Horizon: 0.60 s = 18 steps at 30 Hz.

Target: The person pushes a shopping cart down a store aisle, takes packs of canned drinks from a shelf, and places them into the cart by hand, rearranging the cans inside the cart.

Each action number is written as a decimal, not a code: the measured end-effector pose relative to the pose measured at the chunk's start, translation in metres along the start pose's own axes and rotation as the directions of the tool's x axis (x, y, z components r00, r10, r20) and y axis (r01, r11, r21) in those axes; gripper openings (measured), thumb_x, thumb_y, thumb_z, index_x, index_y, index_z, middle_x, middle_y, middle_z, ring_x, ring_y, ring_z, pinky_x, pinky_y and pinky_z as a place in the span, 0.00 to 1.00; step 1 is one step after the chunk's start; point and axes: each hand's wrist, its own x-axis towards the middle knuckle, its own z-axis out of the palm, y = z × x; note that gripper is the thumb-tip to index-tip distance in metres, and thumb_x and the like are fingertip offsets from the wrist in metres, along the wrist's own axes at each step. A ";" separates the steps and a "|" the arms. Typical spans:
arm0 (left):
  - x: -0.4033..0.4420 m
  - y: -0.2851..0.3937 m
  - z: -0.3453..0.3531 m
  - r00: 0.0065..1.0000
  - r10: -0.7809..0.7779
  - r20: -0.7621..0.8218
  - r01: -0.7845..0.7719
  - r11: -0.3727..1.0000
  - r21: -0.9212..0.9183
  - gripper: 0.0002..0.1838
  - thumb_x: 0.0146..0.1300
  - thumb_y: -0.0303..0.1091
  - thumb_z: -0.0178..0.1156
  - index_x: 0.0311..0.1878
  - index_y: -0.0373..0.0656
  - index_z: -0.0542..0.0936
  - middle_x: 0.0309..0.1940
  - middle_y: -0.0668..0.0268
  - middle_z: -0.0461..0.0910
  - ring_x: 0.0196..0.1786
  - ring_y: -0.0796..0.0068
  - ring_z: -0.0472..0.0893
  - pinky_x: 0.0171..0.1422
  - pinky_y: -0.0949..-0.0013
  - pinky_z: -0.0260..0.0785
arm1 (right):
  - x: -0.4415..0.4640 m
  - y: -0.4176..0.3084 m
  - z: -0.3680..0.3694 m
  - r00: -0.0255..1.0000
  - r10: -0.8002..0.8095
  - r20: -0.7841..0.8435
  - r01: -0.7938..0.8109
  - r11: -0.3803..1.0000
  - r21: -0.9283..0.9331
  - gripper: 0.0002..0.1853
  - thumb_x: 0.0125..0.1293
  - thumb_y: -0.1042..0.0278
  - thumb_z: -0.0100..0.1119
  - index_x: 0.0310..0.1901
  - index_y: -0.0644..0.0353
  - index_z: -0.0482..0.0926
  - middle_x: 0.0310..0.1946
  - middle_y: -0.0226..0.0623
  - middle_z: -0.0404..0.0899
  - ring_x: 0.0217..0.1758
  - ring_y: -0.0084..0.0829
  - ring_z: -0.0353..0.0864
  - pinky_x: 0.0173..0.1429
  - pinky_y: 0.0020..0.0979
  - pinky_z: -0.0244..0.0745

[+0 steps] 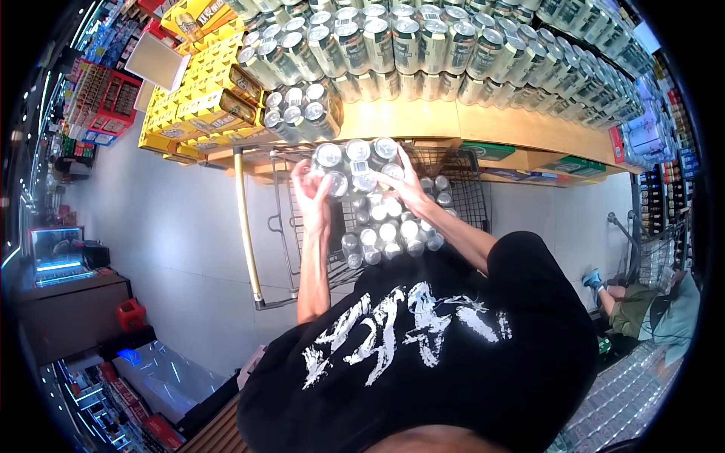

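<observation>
A shrink-wrapped multipack of drink cans (358, 161) is held between my two hands, can tops facing up, over a wire shopping cart (276, 223). My left hand (310, 189) grips its left side, thumb and fingers curled at the near-left can. On its right side, my right hand (406, 181) is closed around the edge, with the thumb across the top. Below and nearer to me, several silver-topped cans (390, 229) lie in the cart. Another pack of cans (300, 112) stands on the wooden shelf ledge just beyond my left hand.
Stacked green-and-silver cans (408, 45) fill the wooden display (400, 119) ahead. Yellow cartons (200, 109) stand at its left end. A person (649, 311) is at the right, near another wire cart (655, 245). A dark counter (72, 306) stands at left.
</observation>
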 end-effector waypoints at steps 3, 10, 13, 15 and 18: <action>-0.008 -0.042 -0.015 0.983 -0.183 0.018 0.175 0.963 0.205 0.35 0.54 0.20 0.67 0.63 0.49 0.63 0.37 0.71 0.74 0.44 0.78 0.74 0.51 0.70 0.68 | 0.001 0.042 -0.038 0.993 0.111 -0.029 -0.113 0.990 -0.089 0.57 0.50 0.62 0.75 0.74 0.45 0.41 0.62 0.44 0.68 0.55 0.38 0.77 0.34 0.32 0.82; -0.014 -0.142 -0.076 0.932 -0.358 -0.062 0.350 0.837 0.422 0.30 0.50 0.25 0.71 0.54 0.52 0.67 0.28 0.75 0.71 0.35 0.80 0.74 0.43 0.71 0.68 | 0.014 0.130 -0.091 0.954 0.289 -0.082 -0.298 0.947 -0.120 0.53 0.51 0.65 0.74 0.73 0.48 0.47 0.64 0.45 0.66 0.55 0.38 0.77 0.40 0.40 0.81; -0.020 -0.151 -0.082 0.879 -0.466 -0.105 0.451 0.738 0.502 0.27 0.51 0.34 0.71 0.50 0.52 0.66 0.31 0.73 0.70 0.39 0.77 0.72 0.43 0.70 0.67 | 0.027 0.156 -0.106 0.929 0.357 -0.094 -0.368 0.919 -0.145 0.47 0.52 0.69 0.72 0.71 0.50 0.54 0.61 0.45 0.68 0.54 0.40 0.78 0.44 0.46 0.82; -0.026 -0.156 -0.092 0.887 -0.441 -0.138 0.439 0.711 0.549 0.26 0.51 0.37 0.71 0.48 0.51 0.66 0.33 0.71 0.70 0.39 0.76 0.71 0.45 0.68 0.65 | 0.030 0.159 -0.098 0.903 0.399 -0.162 -0.429 0.859 -0.280 0.47 0.52 0.70 0.72 0.70 0.50 0.54 0.62 0.45 0.68 0.54 0.42 0.77 0.46 0.49 0.82; -0.027 -0.167 -0.122 0.857 -0.480 -0.189 0.506 0.711 0.489 0.23 0.54 0.39 0.67 0.48 0.49 0.66 0.33 0.70 0.70 0.40 0.76 0.70 0.46 0.69 0.64 | 0.031 0.160 -0.090 0.940 0.328 -0.097 -0.339 0.853 -0.398 0.42 0.51 0.69 0.73 0.67 0.60 0.59 0.54 0.47 0.76 0.54 0.38 0.78 0.46 0.39 0.80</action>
